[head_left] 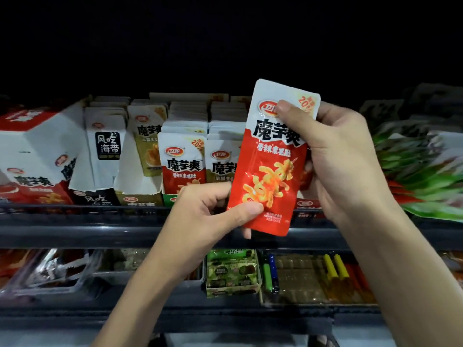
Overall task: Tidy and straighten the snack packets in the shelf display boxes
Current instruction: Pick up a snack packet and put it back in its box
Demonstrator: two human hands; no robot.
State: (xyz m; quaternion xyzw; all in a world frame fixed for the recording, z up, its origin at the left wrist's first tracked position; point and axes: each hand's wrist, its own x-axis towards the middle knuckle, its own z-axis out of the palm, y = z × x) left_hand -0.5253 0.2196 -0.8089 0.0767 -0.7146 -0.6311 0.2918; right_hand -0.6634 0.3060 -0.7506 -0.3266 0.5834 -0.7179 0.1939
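A red packet is held out in front of the shelf, clear of every box, and is gripped at both ends. Its lower left corner is pinched by the left hand — thumb laid on the printed face, the other fingers curled behind. Its white top end is pinched by the right hand, with the thumb pressed on the front beside the logo and the rest of the hand wrapped behind the right edge.

The packet's long axis is seen to run almost upright, with the top leaning a little to the right. The white sealed end points up, the red end points down, and the printed face is turned toward the camera.

A row of matching packets is stood in its display box to the left of the held packet and behind it — faces forward, white ends up, so the facing already agrees. The left hand is the nearer of the two to that row, just in front of the box's lip. The coming move is judged to turn on this offset: the packet would need to be carried left and back, and its slight lean taken out, with little other turning called for.
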